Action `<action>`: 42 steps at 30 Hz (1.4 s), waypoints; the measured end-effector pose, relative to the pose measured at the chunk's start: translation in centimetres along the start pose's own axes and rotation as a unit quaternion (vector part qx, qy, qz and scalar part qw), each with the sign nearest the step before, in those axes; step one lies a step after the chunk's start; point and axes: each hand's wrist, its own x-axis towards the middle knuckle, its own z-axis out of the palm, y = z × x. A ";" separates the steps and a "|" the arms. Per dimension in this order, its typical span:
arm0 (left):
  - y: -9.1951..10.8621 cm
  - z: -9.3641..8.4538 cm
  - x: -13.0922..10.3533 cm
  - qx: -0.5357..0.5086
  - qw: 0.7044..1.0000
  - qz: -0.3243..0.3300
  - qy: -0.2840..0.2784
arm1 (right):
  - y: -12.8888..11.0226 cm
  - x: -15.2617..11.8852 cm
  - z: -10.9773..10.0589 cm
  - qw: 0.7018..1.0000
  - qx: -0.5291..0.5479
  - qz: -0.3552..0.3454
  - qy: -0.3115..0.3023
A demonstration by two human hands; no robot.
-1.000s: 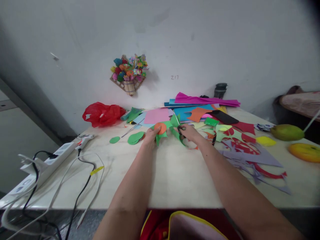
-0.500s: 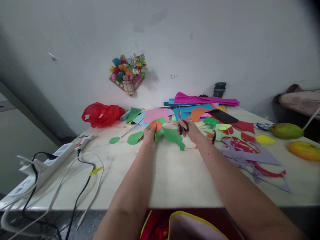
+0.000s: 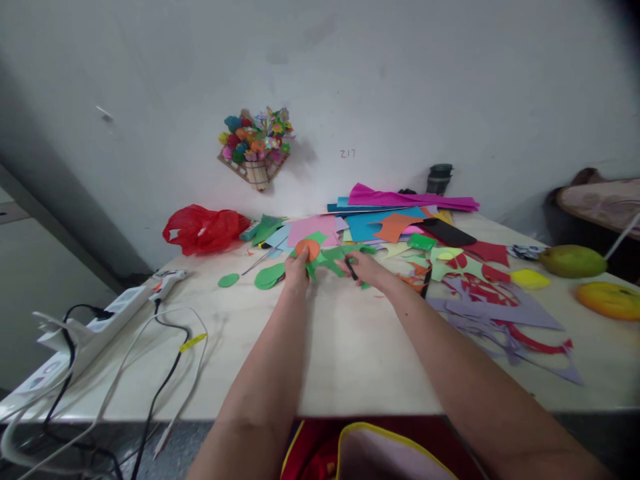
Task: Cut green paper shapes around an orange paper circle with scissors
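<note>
Between the fingers of my left hand is an orange paper disc, pressed against a green paper sheet. My right hand is closed round the black handles of the scissors, at the right part of the green sheet. The blades are hard to make out against the paper. Left of my left hand lie a green round piece and overlapping green rounded pieces. A thin metal tool lies just behind them.
A power strip and cables occupy the left side. A red plastic bag sits at the back left. Coloured sheets, a black phone, purple scraps and a green mango-like fruit lie to the right.
My right hand has moved left and down, bringing the scissors from upright beside the sheet to the green paper. The orange disc and my left hand have shifted slightly left.
</note>
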 end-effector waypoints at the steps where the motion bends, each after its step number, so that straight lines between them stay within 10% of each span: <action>1: 0.0 0.2 -0.2 0.000 1.000 -0.005 -0.003 | 0.2 0.3 -0.1 0.999 -0.023 -0.005 0.037; 5: 0.1 0.5 -0.6 0.006 1.000 -0.017 -0.003 | 0.4 0.5 -0.6 0.995 0.054 0.031 0.079; 20: -1.0 0.1 -0.2 -0.018 0.999 -0.022 0.022 | -0.4 -1.0 0.2 0.991 0.091 0.013 -0.098; 42: -0.8 0.9 -1.1 0.015 0.999 -0.036 0.024 | -0.2 -0.9 1.5 0.991 0.096 0.011 -0.090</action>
